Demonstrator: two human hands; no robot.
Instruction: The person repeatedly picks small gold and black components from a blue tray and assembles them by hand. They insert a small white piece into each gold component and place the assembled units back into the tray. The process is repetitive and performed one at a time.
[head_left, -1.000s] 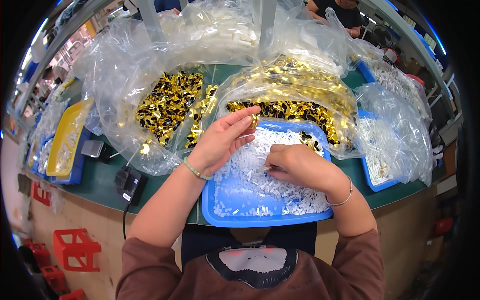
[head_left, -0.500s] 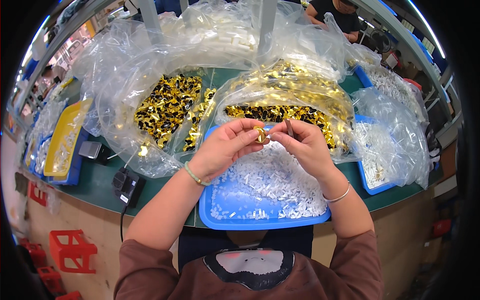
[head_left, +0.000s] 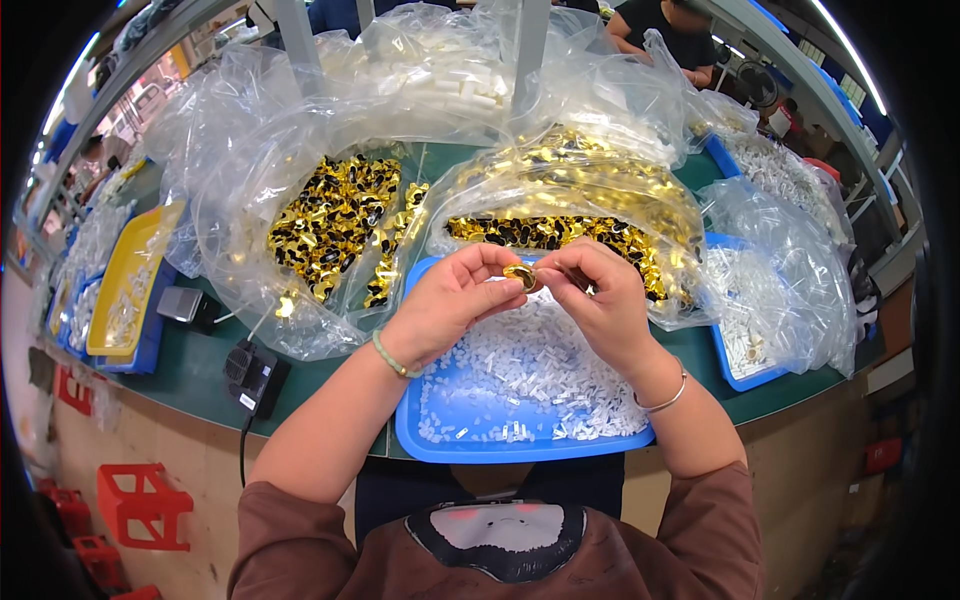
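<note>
- Far out on my left I am seeing a yellow tray [head_left: 125,275] sitting in a blue bin, with a small black box [head_left: 255,375] and its cord just nearer on the green table [head_left: 190,360]; none of this is touching my hands
- Moving in, an open clear bag is spreading a heap of gold pieces [head_left: 330,225] across the table, lying up and to the left of my left hand and well apart from it
- My left hand [head_left: 450,305] is hovering over the blue tray [head_left: 520,445], thumb and forefinger pinched together on a small gold cap [head_left: 520,275]; a green bangle is sitting on that wrist
- The gold cap is sitting right between my two hands, at the fingertips of both, above the far end of the tray; I am judging the left hand as the one carrying it, with its round face tilted toward me
- My right hand [head_left: 600,300] is meeting it from the right, fingers curled together at the cap's edge; whether they are also pinching a white piece I cannot tell, since the fingers are hiding it
- Below both hands the tray is holding a loose bed of small white pieces [head_left: 540,385]
- Behind the hands a second bag of gold pieces [head_left: 570,215] is bulging
- Further right, another blue tray under a clear bag [head_left: 770,290] is holding more white bits
</note>
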